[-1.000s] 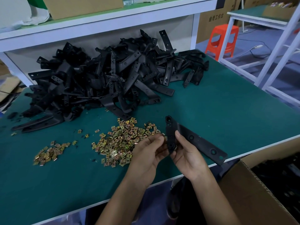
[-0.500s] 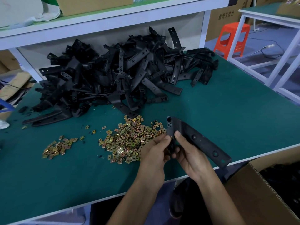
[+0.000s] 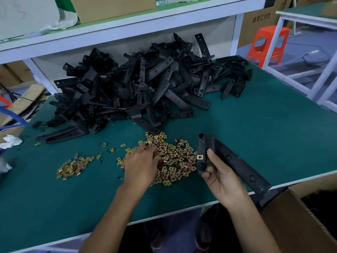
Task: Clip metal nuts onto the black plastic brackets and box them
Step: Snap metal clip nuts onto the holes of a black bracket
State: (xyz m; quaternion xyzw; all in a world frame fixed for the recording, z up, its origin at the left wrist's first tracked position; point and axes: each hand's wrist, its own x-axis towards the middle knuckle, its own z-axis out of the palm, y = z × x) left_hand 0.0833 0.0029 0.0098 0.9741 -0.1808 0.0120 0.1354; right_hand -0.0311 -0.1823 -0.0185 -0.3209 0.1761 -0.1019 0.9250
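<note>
My right hand grips a long black plastic bracket near its upper end, above the table's front edge. One brass-coloured metal nut sits clipped on that bracket just left of my thumb. My left hand lies palm down on the big heap of loose metal nuts, fingers curled into the heap; whether it holds a nut is hidden. A large pile of black brackets covers the back of the green table.
A smaller heap of nuts lies at the left. An open cardboard box stands below the table's front right corner. A white shelf runs over the back. An orange stool and a white frame stand at the right.
My left hand left the bracket and moved left onto the nut heap. A nut now shows clipped on the bracket, which my right hand alone holds.
</note>
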